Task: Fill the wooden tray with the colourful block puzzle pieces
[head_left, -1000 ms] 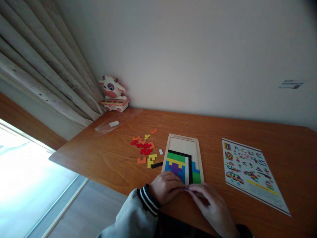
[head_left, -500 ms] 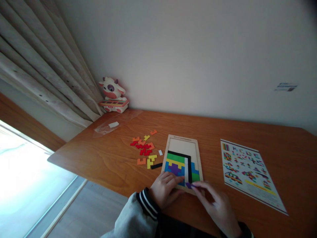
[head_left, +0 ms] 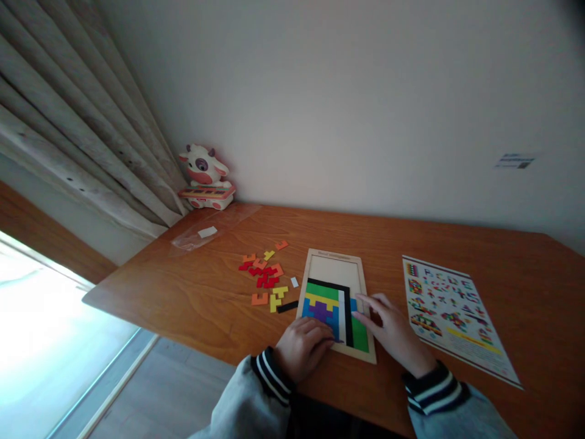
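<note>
- The tray (head_left: 331,266) lies on the table (head_left: 347,225) before the person, between the two hands.
- It is partly filled: its far part is bare board, while its near part bears fitted pieces.
- In place are a green band (head_left: 323,289), a yellow row (head_left: 328,302), a purple block (head_left: 320,311), blue blocks (head_left: 335,322), a white bar (head_left: 342,317), a black border (head_left: 349,323) and, on its right, a green block (head_left: 360,335).
- Left hand (head_left: 304,347): fingers curled over the tray's near left corner, seemingly pinching a purple piece (head_left: 338,341) — shown nearly edge-on, so its shape cannot be told.
- Right hand (head_left: 388,326): open, thumb and forefinger parted over the tray's right side, beside a blue piece (head_left: 353,303); whether they touch it cannot be told.
- Left over, well outside the tray: red pieces (head_left: 267,281), orange pieces (head_left: 260,299) and yellow pieces (head_left: 275,303) in a loose scatter.
- Nearer the tray's left edge, a black bar (head_left: 287,306) and a small white piece (head_left: 294,282) lie loose too.
- By these signs, the filling looks somewhat past half — a judgement only, as the left hand covers one corner.
- A printed sheet (head_left: 457,323) lies to the right, apart from the tray.
</note>
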A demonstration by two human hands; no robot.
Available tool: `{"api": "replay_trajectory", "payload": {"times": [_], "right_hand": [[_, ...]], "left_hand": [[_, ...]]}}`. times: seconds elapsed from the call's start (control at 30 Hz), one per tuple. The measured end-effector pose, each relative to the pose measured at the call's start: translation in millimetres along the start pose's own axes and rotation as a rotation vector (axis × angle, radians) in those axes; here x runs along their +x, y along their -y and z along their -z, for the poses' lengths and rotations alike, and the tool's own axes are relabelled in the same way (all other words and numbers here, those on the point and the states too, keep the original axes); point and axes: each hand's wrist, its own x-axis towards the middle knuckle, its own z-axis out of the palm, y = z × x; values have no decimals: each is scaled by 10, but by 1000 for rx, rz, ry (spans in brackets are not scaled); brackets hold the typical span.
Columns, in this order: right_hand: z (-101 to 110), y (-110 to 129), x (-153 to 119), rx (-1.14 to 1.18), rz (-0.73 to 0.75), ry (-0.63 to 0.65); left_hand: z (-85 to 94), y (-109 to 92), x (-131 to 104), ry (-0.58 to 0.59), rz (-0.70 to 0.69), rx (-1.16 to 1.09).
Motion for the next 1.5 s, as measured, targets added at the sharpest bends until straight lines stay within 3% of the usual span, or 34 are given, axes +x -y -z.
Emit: {"api": "replay_trajectory", "payload": {"times": [0.17,0.53,0.63,0.77,0.83,1.0,1.23,1.37,1.5], "right_hand": [[-43,-136,114,17,-14,65],[6,-207,165,306,-194,167],[42,-198,156,412,-234,125],[42,-28,55,476,-286,-36],[9,136,-48,491,-246,-56],[-138,512,-309,458,-58,93],[-214,570,-380,433,52,61],[-193,644,-393,341,117,-49],[-287,808,-448,256,206,-25]], "left_hand": [[-23,21,-14,13,14,-10],[19,-16,15,28,41,-25],[21,-25,17,27,40,-9],[46,-47,25,-10,7,-18],[64,-53,26,-53,-22,-9],[87,-56,-1,-82,-109,-17],[85,-46,-52,-89,-135,27],[295,97,-133,-188,-32,113],[663,365,-279,-282,200,175]]}}
